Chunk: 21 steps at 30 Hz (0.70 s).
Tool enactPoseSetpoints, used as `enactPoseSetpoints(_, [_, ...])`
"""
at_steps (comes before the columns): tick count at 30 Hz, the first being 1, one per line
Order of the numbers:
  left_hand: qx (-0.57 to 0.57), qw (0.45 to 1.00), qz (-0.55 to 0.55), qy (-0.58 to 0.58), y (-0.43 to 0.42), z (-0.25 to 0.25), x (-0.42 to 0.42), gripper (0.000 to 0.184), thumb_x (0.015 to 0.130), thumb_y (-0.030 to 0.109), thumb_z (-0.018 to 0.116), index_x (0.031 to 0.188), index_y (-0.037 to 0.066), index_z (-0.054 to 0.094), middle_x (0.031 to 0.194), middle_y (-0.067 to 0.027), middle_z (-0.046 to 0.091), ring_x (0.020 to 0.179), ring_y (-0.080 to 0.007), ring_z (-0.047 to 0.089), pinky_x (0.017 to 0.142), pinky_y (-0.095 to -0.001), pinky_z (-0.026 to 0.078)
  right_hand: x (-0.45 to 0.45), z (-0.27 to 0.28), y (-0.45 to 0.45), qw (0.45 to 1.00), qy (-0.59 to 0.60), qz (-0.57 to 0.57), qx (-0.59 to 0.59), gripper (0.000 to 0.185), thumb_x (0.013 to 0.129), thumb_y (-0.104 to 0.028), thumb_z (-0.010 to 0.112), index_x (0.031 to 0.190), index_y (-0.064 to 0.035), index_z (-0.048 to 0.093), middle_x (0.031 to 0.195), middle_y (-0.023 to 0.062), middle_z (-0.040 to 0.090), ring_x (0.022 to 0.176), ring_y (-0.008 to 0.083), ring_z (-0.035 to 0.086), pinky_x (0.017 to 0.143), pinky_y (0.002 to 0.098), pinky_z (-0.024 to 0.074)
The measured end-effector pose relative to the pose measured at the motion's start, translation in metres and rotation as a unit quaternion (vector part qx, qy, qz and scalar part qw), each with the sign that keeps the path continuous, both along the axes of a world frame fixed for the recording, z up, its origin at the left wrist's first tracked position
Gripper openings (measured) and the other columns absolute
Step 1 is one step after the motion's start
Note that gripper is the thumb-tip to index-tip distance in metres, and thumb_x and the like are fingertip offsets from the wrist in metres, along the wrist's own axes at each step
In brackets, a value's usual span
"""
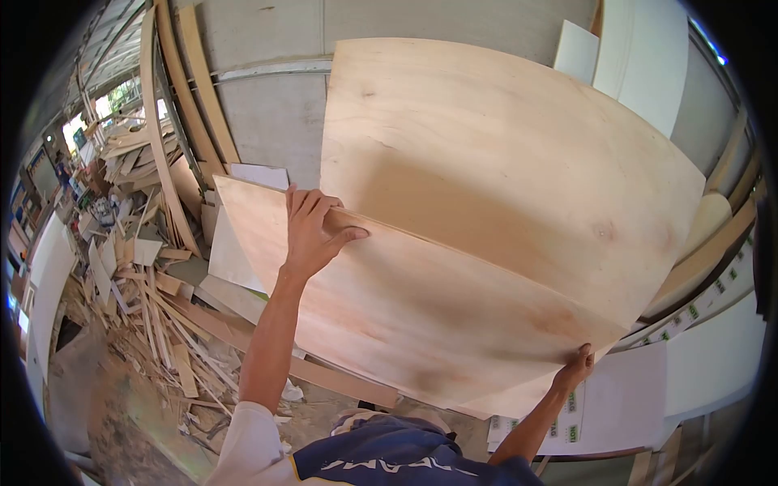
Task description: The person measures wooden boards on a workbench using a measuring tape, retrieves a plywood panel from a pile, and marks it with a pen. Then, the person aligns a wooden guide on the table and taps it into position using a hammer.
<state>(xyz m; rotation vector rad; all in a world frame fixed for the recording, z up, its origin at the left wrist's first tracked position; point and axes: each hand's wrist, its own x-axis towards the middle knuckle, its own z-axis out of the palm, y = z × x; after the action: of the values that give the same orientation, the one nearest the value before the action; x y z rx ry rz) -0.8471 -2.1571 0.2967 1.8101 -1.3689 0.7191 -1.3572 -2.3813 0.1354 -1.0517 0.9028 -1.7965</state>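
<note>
A pale plywood sheet (389, 300) stands tilted in front of me, its long top edge running from upper left to lower right. My left hand (312, 227) grips that edge near its left part, fingers over the far side and thumb on the near face. At the right end, my right hand (577, 366) is closed round the sheet's side edge, its fingers partly hidden. Behind it, a second large plywood sheet (486, 138) leans against the grey wall, with a shadow across its lower part.
Scrap wood strips and offcuts (154, 300) lie heaped on the floor at left. Long boards (203, 89) lean on the wall at upper left. White panels (640, 65) stand at upper right, and a printed white sheet (616, 397) lies at lower right.
</note>
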Motion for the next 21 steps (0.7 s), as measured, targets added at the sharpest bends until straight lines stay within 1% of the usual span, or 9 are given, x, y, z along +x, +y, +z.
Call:
enactPoseSetpoints(4, [-0.048,0.996,-0.050,0.055,-0.007,0.004,0.000,0.053,0.055,0.044,0.083,0.081,0.003,0.061,0.081,-0.0041,0.054,0.090,-0.0245,0.045,0.100,-0.0432,0.024,-0.025,-0.014,-0.019,0.999,0.041,0.029,-0.003,0.026,0.089,-0.029,0.064,0.087,-0.0049,0.056,0.080,-0.0011,0.051,0.076,0.0094,0.047,0.070,0.0253,0.0396])
enactPoseSetpoints(6, [-0.043,0.993,-0.060,0.090,-0.011,0.004,-0.006,0.054,0.051,0.043,0.085,0.077,0.003,0.061,0.079,-0.0035,0.054,0.089,-0.0242,0.044,0.099,-0.0404,0.024,-0.038,-0.010,-0.027,0.997,0.053,0.060,-0.014,0.025,0.089,-0.031,0.064,0.081,-0.0082,0.056,0.073,-0.0037,0.047,0.067,0.0080,0.042,0.060,0.0248,0.0342])
enactPoseSetpoints(9, [-0.053,0.995,-0.059,0.068,-0.030,0.009,-0.013,0.055,0.050,0.044,0.085,0.078,0.003,0.061,0.080,-0.0034,0.054,0.090,-0.0240,0.045,0.100,-0.0395,0.023,-0.010,0.022,-0.025,1.000,-0.003,-0.010,-0.003,0.026,0.089,-0.030,0.064,0.075,-0.0113,0.053,0.067,-0.0064,0.043,0.061,0.0055,0.038,0.056,0.0220,0.0302])
enactPoseSetpoints(10, [-0.058,0.993,-0.064,0.078,-0.040,0.009,-0.012,0.054,0.051,0.041,0.086,0.080,0.002,0.063,0.080,-0.0040,0.054,0.091,-0.0234,0.047,0.100,-0.0390,0.023,-0.025,0.022,-0.028,0.997,0.051,0.055,0.009,0.026,0.089,-0.030,0.064,0.074,-0.0115,0.054,0.066,-0.0070,0.045,0.060,0.0039,0.039,0.057,0.0208,0.0320])
enactPoseSetpoints(14, [-0.051,0.991,-0.058,0.109,-0.074,0.007,-0.005,0.048,0.055,0.036,0.086,0.082,0.001,0.064,0.080,-0.0054,0.056,0.097,-0.0248,0.048,0.103,-0.0405,0.024,-0.003,0.024,-0.052,0.998,0.054,0.029,-0.025,0.026,0.090,-0.028,0.063,0.072,-0.0116,0.054,0.068,-0.0067,0.046,0.061,0.0039,0.038,0.055,0.0225,0.0310])
enactPoseSetpoints(17, [0.026,0.991,-0.036,0.123,-0.092,-0.004,0.011,0.049,0.061,0.031,0.083,0.095,0.001,0.064,0.097,-0.0098,0.059,0.113,-0.0298,0.044,0.107,-0.0439,0.023,0.015,0.014,-0.088,0.991,0.131,0.007,-0.001,0.026,0.090,-0.029,0.062,0.073,-0.0089,0.056,0.067,-0.0073,0.043,0.060,0.0034,0.036,0.053,0.0232,0.0291])
enactPoseSetpoints(19, [-0.014,0.998,-0.020,0.053,-0.107,-0.017,0.017,0.059,0.067,0.029,0.080,0.113,0.000,0.058,0.121,-0.0152,0.053,0.127,-0.0352,0.036,0.110,-0.0463,0.022,0.033,0.023,-0.096,0.992,0.128,0.011,-0.006,0.026,0.089,-0.028,0.063,0.076,-0.0077,0.055,0.065,-0.0071,0.041,0.058,0.0046,0.033,0.052,0.0239,0.0287])
enactPoseSetpoints(20, [0.051,0.998,0.026,0.032,-0.107,-0.021,0.014,0.065,0.073,0.027,0.076,0.125,-0.002,0.050,0.136,-0.0181,0.041,0.132,-0.0372,0.031,0.109,-0.0454,0.026,0.040,0.018,-0.107,0.995,0.097,0.025,0.001,0.024,0.089,-0.027,0.063,0.079,-0.0062,0.055,0.066,-0.0068,0.042,0.060,0.0048,0.034,0.053,0.0236,0.0300])
enactPoseSetpoints(21, [0.051,0.998,0.023,0.029,-0.107,-0.031,0.010,0.065,0.073,0.027,0.076,0.125,-0.002,0.050,0.136,-0.0181,0.041,0.132,-0.0372,0.031,0.109,-0.0454,0.026,0.045,0.013,-0.117,0.997,0.068,0.039,0.010,0.023,0.089,-0.026,0.064,0.083,-0.0048,0.056,0.067,-0.0066,0.043,0.061,0.0050,0.036,0.054,0.0233,0.0313])
